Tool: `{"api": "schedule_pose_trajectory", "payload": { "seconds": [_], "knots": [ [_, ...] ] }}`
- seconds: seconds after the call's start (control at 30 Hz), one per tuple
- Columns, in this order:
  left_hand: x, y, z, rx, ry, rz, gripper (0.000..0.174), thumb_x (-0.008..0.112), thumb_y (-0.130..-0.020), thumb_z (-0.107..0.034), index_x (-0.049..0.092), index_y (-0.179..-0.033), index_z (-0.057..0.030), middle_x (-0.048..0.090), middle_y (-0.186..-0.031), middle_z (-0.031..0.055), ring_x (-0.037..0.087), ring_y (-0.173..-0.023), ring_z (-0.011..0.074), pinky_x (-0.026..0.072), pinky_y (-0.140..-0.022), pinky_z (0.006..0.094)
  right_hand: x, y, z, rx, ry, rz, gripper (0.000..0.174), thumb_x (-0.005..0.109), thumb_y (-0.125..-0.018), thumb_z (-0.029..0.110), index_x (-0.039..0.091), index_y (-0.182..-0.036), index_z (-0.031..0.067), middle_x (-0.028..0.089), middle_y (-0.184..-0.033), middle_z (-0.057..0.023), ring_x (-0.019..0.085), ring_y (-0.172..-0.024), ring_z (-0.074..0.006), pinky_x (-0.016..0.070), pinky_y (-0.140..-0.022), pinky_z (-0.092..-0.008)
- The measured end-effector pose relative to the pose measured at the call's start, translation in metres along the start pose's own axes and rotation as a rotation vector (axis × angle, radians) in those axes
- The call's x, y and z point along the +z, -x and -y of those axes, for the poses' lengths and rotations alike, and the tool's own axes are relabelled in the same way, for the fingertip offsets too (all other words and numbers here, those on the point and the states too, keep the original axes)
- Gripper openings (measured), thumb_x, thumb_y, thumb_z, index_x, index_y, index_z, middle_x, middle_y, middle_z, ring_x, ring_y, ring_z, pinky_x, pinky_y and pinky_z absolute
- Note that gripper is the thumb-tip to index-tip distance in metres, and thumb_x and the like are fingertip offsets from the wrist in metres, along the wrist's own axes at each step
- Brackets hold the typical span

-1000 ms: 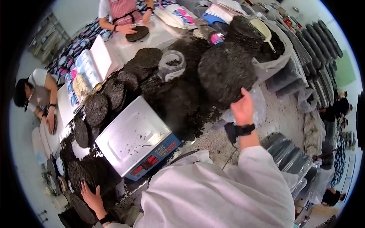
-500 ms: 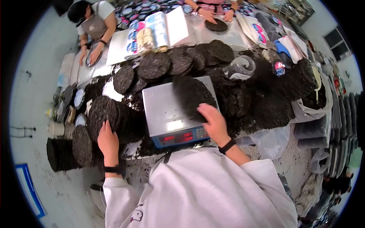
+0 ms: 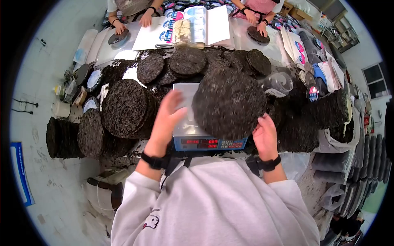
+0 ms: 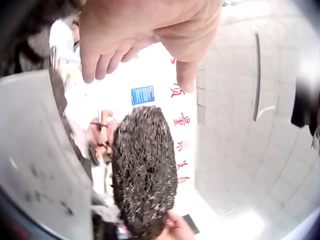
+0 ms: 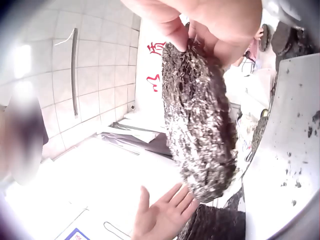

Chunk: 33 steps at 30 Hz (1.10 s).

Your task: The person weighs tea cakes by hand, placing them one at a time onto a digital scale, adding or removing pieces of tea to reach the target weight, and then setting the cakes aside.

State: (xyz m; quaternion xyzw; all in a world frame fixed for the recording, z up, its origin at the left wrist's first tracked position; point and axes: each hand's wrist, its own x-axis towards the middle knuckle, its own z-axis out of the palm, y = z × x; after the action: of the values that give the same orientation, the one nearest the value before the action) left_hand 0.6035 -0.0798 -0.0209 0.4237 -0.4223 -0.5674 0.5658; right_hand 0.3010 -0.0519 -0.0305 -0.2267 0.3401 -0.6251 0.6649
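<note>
A round cake of dried black seaweed (image 3: pixel 230 102) is held tilted up over the scale (image 3: pixel 184 129) in the head view. At its lower right edge, my right hand (image 3: pixel 266 137) pinches it between thumb and fingers, as the right wrist view shows with the seaweed cake (image 5: pixel 200 115) hanging from the right hand (image 5: pixel 215 25). My left hand (image 3: pixel 163 121), blurred, is apart from the cake at its left, over the scale's left edge. Its fingers are spread and hold nothing; the right wrist view shows the left palm (image 5: pixel 165 215) facing the cake.
Stacked seaweed cakes (image 3: pixel 125 108) stand on edge at the left, and more cakes (image 3: pixel 188 61) lie behind the scale. A clear plastic jar (image 3: pixel 279 84) sits at the right. Across the table, two people's hands (image 3: pixel 120 28) press seaweed cakes. A filled sack (image 3: pixel 334 137) stands far right.
My right hand brought a seaweed cake from the right to above the scale, where it now faces me. The left hand left the stack at the left and moved toward the scale. The view turned.
</note>
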Motion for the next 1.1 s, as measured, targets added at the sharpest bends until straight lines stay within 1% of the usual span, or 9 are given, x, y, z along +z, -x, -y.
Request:
{"api": "schedule_pose_trajectory", "payload": {
  "seconds": [0.13, 0.23, 0.33, 0.47, 0.67, 0.8, 0.9, 0.97, 1.1],
  "knots": [
    [0.045, -0.008, -0.004, -0.303, 0.285, 0.191, 0.035, 0.054, -0.088, 0.000, 0.051, -0.124, 0.0026, 0.062, -0.114, 0.0073, 0.059, -0.101, 0.0154, 0.0459, -0.091, 0.0299, -0.005, 0.006, 0.003, 0.171, 0.010, 0.010, 0.025, 0.054, -0.086, -0.001, 0.055, -0.111, 0.0021, 0.062, -0.107, -0.0080, 0.058, -0.101, -0.0185, 0.0472, -0.089, -0.0322],
    [0.065, -0.006, -0.005, -0.293, 0.168, 0.123, 0.032, 0.053, -0.089, 0.000, 0.052, -0.121, 0.0037, 0.062, -0.112, 0.0093, 0.058, -0.101, 0.0155, 0.0454, -0.090, 0.0288, 0.031, 0.002, 0.034, -0.696, 1.389, -0.155, 0.043, 0.066, -0.075, 0.005, 0.059, -0.118, 0.0076, 0.062, -0.106, -0.0092, 0.056, -0.101, -0.0235, 0.0464, -0.087, -0.0340],
    [0.082, -0.009, -0.002, -0.262, 0.071, 0.168, 0.028, 0.055, -0.088, 0.002, 0.055, -0.116, 0.0027, 0.063, -0.109, 0.0060, 0.059, -0.095, 0.0129, 0.0471, -0.087, 0.0277, 0.072, -0.004, 0.044, -0.828, 1.593, 0.175, 0.035, 0.071, -0.072, 0.013, 0.064, -0.107, 0.0068, 0.060, -0.099, -0.0094, 0.057, -0.093, -0.0279, 0.0477, -0.080, -0.0354],
    [0.103, -0.008, -0.001, -0.195, -0.001, 0.224, 0.028, 0.056, -0.087, 0.003, 0.056, -0.115, 0.0028, 0.062, -0.106, 0.0047, 0.058, -0.093, 0.0119, 0.0468, -0.085, 0.0264, 0.081, -0.033, 0.028, -0.937, 1.558, 0.285, 0.023, 0.071, -0.071, 0.012, 0.064, -0.091, 0.0052, 0.059, -0.088, -0.0074, 0.056, -0.085, -0.0269, 0.0479, -0.072, -0.0371],
    [0.102, -0.018, 0.016, -0.365, 0.064, 0.210, 0.034, 0.056, -0.087, 0.002, 0.053, -0.120, 0.0049, 0.061, -0.110, 0.0078, 0.056, -0.101, 0.0142, 0.0443, -0.089, 0.0275, 0.056, -0.051, 0.022, -0.841, 1.551, 0.362, 0.020, 0.071, -0.071, 0.009, 0.063, -0.089, 0.0042, 0.060, -0.083, -0.0086, 0.058, -0.077, -0.0262, 0.0487, -0.066, -0.0341],
    [0.094, -0.032, 0.013, -0.464, 0.229, 0.104, 0.032, 0.055, -0.087, 0.002, 0.054, -0.119, 0.0033, 0.062, -0.108, 0.0075, 0.060, -0.095, 0.0141, 0.0478, -0.085, 0.0279, 0.036, -0.077, 0.024, -0.103, 0.660, 0.206, 0.005, 0.064, -0.084, 0.003, 0.060, -0.085, -0.0001, 0.066, -0.083, -0.0067, 0.062, -0.072, -0.0115, 0.0497, -0.063, -0.0240],
    [0.086, -0.039, 0.018, -0.464, 0.297, 0.112, 0.034, 0.054, -0.087, 0.002, 0.054, -0.121, 0.0033, 0.063, -0.109, 0.0083, 0.061, -0.095, 0.0159, 0.0480, -0.086, 0.0283, 0.022, -0.095, 0.039, 0.022, 0.466, 0.213, 0.005, 0.060, -0.088, 0.003, 0.056, -0.091, 0.0023, 0.067, -0.084, -0.0102, 0.065, -0.073, -0.0146, 0.0505, -0.062, -0.0243],
    [0.084, -0.038, 0.021, -0.323, 0.194, -0.013, 0.037, 0.054, -0.087, 0.002, 0.050, -0.125, 0.0030, 0.061, -0.113, 0.0068, 0.059, -0.099, 0.0153, 0.0477, -0.087, 0.0291, 0.001, -0.112, 0.059, -0.132, 0.564, 0.093, 0.007, 0.058, -0.088, 0.003, 0.057, -0.094, 0.0035, 0.066, -0.082, -0.0105, 0.064, -0.069, -0.0149, 0.0498, -0.060, -0.0242],
    [0.076, -0.021, 0.007, 0.391, -0.930, -0.013, 0.039, 0.056, -0.073, 0.003, 0.062, -0.111, -0.0026, 0.064, -0.107, 0.0133, 0.061, -0.094, 0.0290, 0.0485, -0.081, 0.0336, -0.077, -0.160, 0.121, -0.549, 1.212, -0.293, 0.011, 0.062, -0.086, 0.006, 0.065, -0.094, -0.0017, 0.067, -0.080, -0.0061, 0.063, -0.068, -0.0128, 0.0489, -0.062, -0.0250]
  ]
}}
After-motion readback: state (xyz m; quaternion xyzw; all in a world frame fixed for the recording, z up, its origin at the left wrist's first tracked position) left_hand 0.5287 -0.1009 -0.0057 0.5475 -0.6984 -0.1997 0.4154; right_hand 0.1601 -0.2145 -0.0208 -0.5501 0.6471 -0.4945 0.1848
